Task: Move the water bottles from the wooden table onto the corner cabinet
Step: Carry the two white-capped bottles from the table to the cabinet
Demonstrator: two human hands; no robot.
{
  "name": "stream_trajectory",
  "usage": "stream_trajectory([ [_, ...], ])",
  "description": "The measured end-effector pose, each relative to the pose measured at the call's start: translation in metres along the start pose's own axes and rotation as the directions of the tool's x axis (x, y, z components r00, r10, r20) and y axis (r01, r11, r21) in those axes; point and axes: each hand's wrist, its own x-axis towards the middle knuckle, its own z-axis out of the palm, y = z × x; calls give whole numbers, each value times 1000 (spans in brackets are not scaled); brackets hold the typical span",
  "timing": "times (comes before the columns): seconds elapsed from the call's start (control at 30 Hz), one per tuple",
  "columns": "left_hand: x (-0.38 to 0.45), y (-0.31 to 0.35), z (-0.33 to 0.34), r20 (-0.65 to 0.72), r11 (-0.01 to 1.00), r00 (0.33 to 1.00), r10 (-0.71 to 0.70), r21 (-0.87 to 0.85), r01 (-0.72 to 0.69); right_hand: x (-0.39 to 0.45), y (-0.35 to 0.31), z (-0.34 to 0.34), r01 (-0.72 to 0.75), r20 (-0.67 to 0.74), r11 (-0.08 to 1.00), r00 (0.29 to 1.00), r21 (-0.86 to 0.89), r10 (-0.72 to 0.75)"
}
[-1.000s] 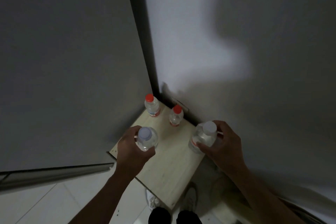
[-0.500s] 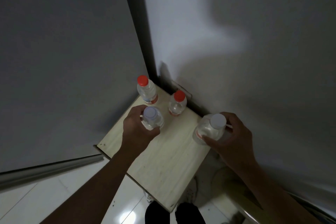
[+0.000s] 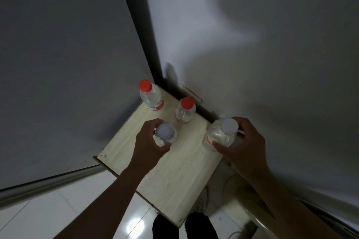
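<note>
Bottles, count: four in view. Two have red caps, two have white caps.
Far red cap (image 3: pixel 151 95): stands upright at the back of the cabinet (image 3: pixel 174 184), closest to the corner of the walls (image 3: pixel 58 54). Clear plastic, red band low on the label. I cannot tell how full it is.
Near red cap (image 3: pixel 185 110): upright just to the right of the first one, a little closer to me. Clear body, and the water level is not readable from up here.
Left white cap (image 3: pixel 165 135): in my left hand (image 3: pixel 149 145), over the middle of the top. I look straight down on the cap, so whether the base touches the wood I cannot tell.
Right white cap (image 3: pixel 220 135): in my right hand (image 3: pixel 242 145), at the right edge of the top, tilted with its cap leaning right. Clear body with a thin red band on it.
Left hand: fingers wrapped round the bottle below its shoulder, thumb on the near side.
Right hand: thumb across the front of the bottle, fingers curled round its far side near the neck.
Cabinet: pale wood top, pushed into the corner, all four bottles over it.
Floor (image 3: pixel 48 217): glossy white tiles below, with my two dark legs at the near edge of the top.
</note>
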Motion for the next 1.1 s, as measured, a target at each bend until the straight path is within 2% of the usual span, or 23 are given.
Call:
stream_trajectory([
  [0.23,-8,0,-5,29,999,999,-16,45,15,4,3,7,-29,10,1000,1000,3,29],
  [0.57,-22,16,-19,-7,999,1000,-23,36,23,5,16,25,-78,10,997,997,-10,78],
  [0.9,-33,36,-28,-20,996,997,-76,49,77,4,3,14,-99,143,991,983,-93,112],
  [1.1,-29,70,-51,-14,995,997,-80,67,81,14,-28,-13,-33,320,985,944,-169,86],
])
